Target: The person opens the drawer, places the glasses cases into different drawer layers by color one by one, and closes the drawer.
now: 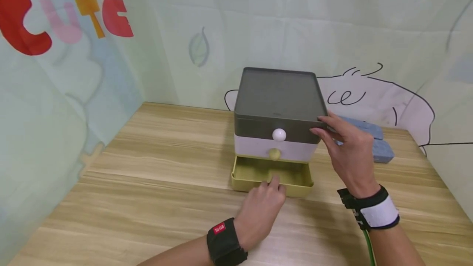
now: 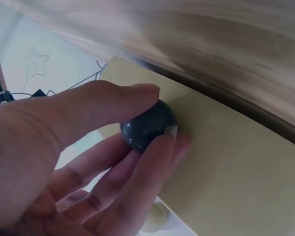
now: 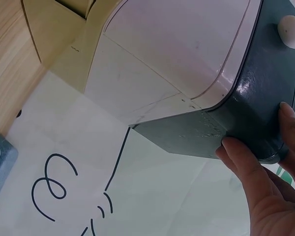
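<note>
A small three-tier drawer box stands on the table, with a dark grey top section (image 1: 281,93), a white middle drawer (image 1: 255,146) and a yellow-green bottom drawer (image 1: 244,184). The bottom drawer is pulled out and its visible inside holds nothing. With thumb and fingers, my left hand (image 1: 260,212) pinches the round dark knob (image 2: 146,127) on that drawer's front. My right hand (image 1: 351,151) grips the front right corner of the grey section, its thumb (image 3: 291,120) against the front face and other fingers around the side. Both upper drawers are closed.
A white knob (image 1: 279,134) sits on the grey front and a yellow-green knob (image 1: 274,154) on the white one. Blue block-like objects (image 1: 382,151) lie behind my right hand. A printed cloth backdrop (image 1: 177,52) borders the wooden table (image 1: 148,184).
</note>
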`<control>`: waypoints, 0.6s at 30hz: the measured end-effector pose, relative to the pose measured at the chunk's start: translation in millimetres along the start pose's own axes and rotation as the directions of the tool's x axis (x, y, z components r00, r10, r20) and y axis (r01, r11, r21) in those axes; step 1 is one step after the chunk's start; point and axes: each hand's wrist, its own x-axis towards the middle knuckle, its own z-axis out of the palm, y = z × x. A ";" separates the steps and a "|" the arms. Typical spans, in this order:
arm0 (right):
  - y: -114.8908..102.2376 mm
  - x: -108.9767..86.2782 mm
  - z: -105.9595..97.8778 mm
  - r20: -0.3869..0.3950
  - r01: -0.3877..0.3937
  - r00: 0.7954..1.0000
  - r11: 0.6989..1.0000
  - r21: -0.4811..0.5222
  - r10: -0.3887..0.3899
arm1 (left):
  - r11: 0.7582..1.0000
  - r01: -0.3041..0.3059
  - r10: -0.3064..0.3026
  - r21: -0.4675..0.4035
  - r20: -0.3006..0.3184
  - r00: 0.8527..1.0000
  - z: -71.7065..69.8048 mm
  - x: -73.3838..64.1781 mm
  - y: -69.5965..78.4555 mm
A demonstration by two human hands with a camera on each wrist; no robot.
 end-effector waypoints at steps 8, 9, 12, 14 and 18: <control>0.2 0.0 0.0 0.003 0.003 1.000 1.000 -0.002 -0.003 | 1.000 -0.008 0.008 -0.005 0.021 1.000 -4.0 -3.5 0.9; 0.3 -0.1 -0.1 0.004 0.002 1.000 1.000 -0.003 -0.002 | 1.000 -0.011 0.011 -0.011 0.029 1.000 -4.8 -3.9 1.0; 0.2 -0.7 0.1 0.008 -0.001 1.000 1.000 -0.006 0.001 | 1.000 -0.022 0.023 -0.019 0.057 0.998 -8.0 -6.3 1.3; 0.2 -0.9 0.3 0.008 -0.002 1.000 1.000 -0.007 0.002 | 0.999 -0.032 0.033 -0.015 0.070 0.997 -10.3 -7.8 1.9; 0.2 -0.9 0.5 0.004 0.001 1.000 1.000 -0.007 -0.001 | 0.999 -0.045 0.045 0.000 0.075 0.996 -13.7 -10.0 3.8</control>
